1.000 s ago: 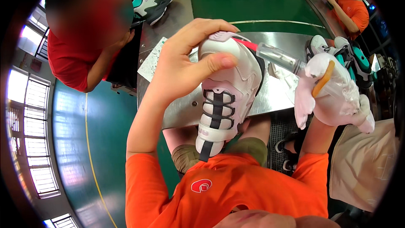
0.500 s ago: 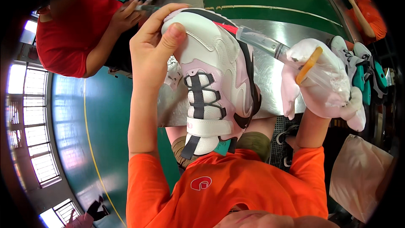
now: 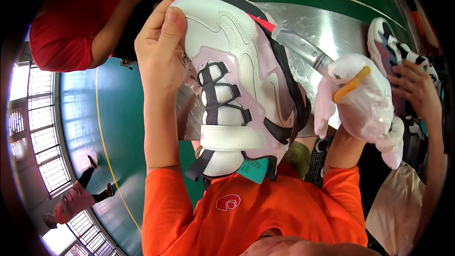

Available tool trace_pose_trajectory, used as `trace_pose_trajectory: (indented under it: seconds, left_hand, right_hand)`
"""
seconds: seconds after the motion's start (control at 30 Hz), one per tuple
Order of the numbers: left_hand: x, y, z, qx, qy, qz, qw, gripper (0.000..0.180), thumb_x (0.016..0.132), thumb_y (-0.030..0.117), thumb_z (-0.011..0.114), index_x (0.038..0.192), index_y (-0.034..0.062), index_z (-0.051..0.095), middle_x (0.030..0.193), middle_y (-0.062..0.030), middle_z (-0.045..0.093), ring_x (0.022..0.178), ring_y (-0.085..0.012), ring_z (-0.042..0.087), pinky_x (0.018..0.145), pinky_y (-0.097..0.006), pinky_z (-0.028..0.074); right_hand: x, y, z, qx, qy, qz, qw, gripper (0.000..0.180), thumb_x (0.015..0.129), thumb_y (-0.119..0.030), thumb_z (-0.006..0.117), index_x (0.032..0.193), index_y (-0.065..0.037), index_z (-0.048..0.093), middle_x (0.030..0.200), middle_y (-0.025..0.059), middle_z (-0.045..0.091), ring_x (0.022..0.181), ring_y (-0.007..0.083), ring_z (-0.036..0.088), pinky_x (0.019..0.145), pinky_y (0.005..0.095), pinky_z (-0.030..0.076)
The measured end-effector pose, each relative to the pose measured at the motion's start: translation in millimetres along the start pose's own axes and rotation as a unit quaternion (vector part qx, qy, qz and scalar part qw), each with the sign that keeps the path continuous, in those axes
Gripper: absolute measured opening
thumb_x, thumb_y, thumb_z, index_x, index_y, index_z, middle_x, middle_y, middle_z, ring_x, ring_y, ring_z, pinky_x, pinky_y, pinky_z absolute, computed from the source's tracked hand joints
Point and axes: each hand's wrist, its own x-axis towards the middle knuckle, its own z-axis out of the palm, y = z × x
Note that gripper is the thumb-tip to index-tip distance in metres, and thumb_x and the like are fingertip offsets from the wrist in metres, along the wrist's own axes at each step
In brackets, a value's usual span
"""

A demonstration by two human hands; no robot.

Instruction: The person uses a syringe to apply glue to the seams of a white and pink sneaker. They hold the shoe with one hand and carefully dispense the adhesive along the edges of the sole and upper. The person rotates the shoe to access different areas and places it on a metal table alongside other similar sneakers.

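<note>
My left hand point(image 3: 163, 35) grips a white and pale pink sneaker point(image 3: 237, 61) by its toe, thumb on the upper and fingers behind. The shoe stands toe up, its black laces and white strap facing me, with a teal insole point(image 3: 256, 171) sticking out at the collar. In my right hand point(image 3: 360, 95), wrapped in white cloth and clear plastic with a yellow band, is a clear syringe point(image 3: 303, 47). Its red tip points at the seam between the upper and the black sole edge, near the toe. The fingers of that hand are mostly covered by the wrapping.
Beneath the shoe is a shiny metal table point(image 3: 313, 19). A co-worker in red point(image 3: 66, 23) sits at the upper left. At the right another person's hand point(image 3: 414, 87) reaches to a multicoloured sneaker point(image 3: 386, 57). Farther off, a person point(image 3: 76, 196) walks on the green floor.
The sneaker has come closer and turned slightly, and the syringe tip has moved a little along the seam. Another person's hand and a multicoloured sneaker have appeared at the right.
</note>
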Motion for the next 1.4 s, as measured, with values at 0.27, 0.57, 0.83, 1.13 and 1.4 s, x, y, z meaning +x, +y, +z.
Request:
trace_pose_trajectory:
  seconds: [0.27,0.57,0.83,1.13,1.4]
  left_hand:
    - [-10.7,-2.1,-5.3,-0.005,0.024,-0.003,1.000,0.039,0.099,0.023,0.059,0.122,-0.0088,0.059,0.107,-0.0105,0.067,0.095,-0.0151,0.064,0.084,-0.025,0.051]
    - [-11.6,-1.4,-6.0,0.053,0.047,-0.033,0.997,0.040,0.103,0.026,0.050,0.122,-0.0093,0.057,0.113,-0.0117,0.066,0.104,-0.0152,0.062,0.094,-0.026,0.045]
    - [-6.7,1.4,-2.7,0.011,0.086,-0.052,0.995,0.037,0.096,0.024,0.064,0.117,-0.0067,0.063,0.103,-0.0076,0.067,0.091,-0.0114,0.063,0.080,-0.022,0.049]
    - [-13.9,9.2,-5.1,0.035,0.093,-0.048,0.994,0.038,0.093,0.027,0.069,0.114,-0.0045,0.066,0.098,-0.0047,0.067,0.086,-0.0085,0.060,0.078,-0.020,0.047]
    - [0.3,16.0,-12.4,0.084,-0.023,-0.086,0.993,0.036,0.091,0.018,0.070,0.120,0.0006,0.058,0.102,-0.0014,0.063,0.088,-0.0066,0.056,0.079,-0.020,0.046]
  right_hand:
    - [-11.4,10.9,1.1,0.008,-0.005,0.001,1.000,0.098,0.060,-0.039,0.086,0.130,0.008,0.037,0.090,0.0213,0.059,0.075,0.0335,0.065,0.060,0.0378,0.058]
    - [-16.4,14.4,3.1,-0.008,0.002,-0.008,1.000,0.101,0.059,-0.042,0.086,0.132,0.007,0.036,0.093,0.0216,0.058,0.076,0.0349,0.065,0.060,0.0389,0.057]
    - [-23.7,9.8,3.4,-0.018,0.007,-0.014,1.000,0.103,0.059,-0.044,0.086,0.132,0.006,0.034,0.095,0.0218,0.057,0.077,0.0361,0.064,0.060,0.0399,0.057]
    - [-30.2,5.3,10.0,-0.043,-0.014,-0.049,0.998,0.105,0.059,-0.046,0.087,0.133,0.005,0.033,0.097,0.0221,0.056,0.078,0.0375,0.064,0.060,0.0411,0.057]
    - [-81.1,10.0,25.6,-0.125,0.178,-0.193,0.957,0.107,0.057,-0.044,0.088,0.134,0.004,0.032,0.098,0.0210,0.055,0.078,0.0379,0.063,0.059,0.0411,0.057]
